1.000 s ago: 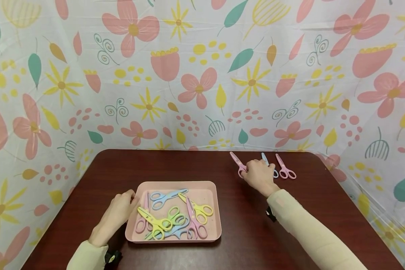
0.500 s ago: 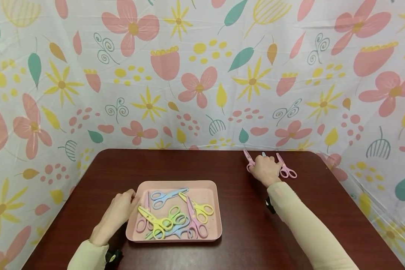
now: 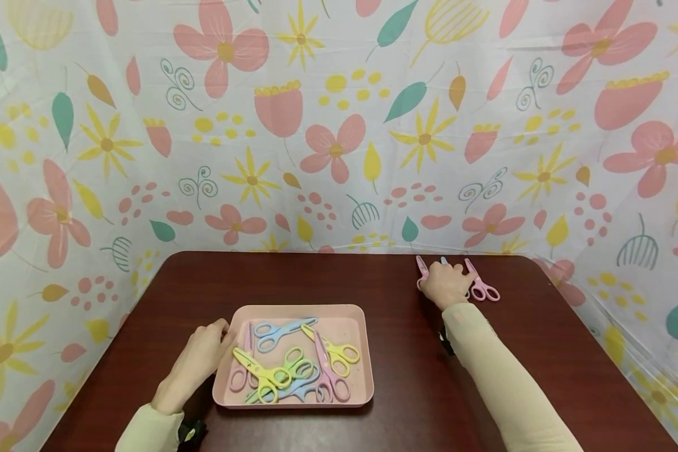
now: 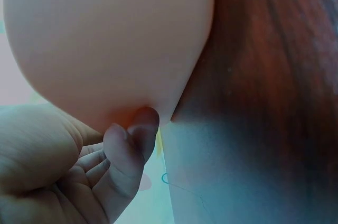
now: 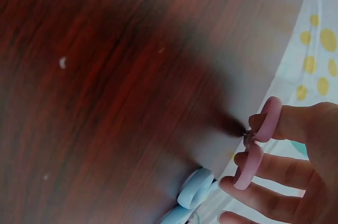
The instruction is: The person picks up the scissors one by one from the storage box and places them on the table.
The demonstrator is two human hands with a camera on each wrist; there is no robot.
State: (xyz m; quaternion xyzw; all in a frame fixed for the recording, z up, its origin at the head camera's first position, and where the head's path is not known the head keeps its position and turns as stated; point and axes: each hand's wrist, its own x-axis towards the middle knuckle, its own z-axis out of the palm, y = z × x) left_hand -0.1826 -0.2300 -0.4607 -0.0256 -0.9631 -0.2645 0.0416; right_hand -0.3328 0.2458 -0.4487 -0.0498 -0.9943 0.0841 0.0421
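At the back right of the table, my right hand [image 3: 445, 284] holds pink scissors [image 3: 422, 266]. In the right wrist view, its fingers [image 5: 280, 168] go through the pink handle loops. Light blue scissors [image 5: 195, 188] lie beside that hand, mostly hidden by it in the head view. A second pair of pink scissors [image 3: 484, 290] lies to their right. My left hand [image 3: 199, 355] grips the left rim of a pink tray [image 3: 344, 312], fingertips against its wall in the left wrist view. Several yellow [image 3: 258, 371], pink, blue and green scissors lie in the tray.
The dark wooden table [image 3: 294, 279] ends at the back against a floral-patterned cloth [image 3: 339, 150]. The same cloth hangs at both sides. Scissors in the tray overlap one another in its front part.
My right hand has carried the pink scissors to the right, closer to the blue pair, and its hold now covers most of the blue pair. The left hand and tray stay put.
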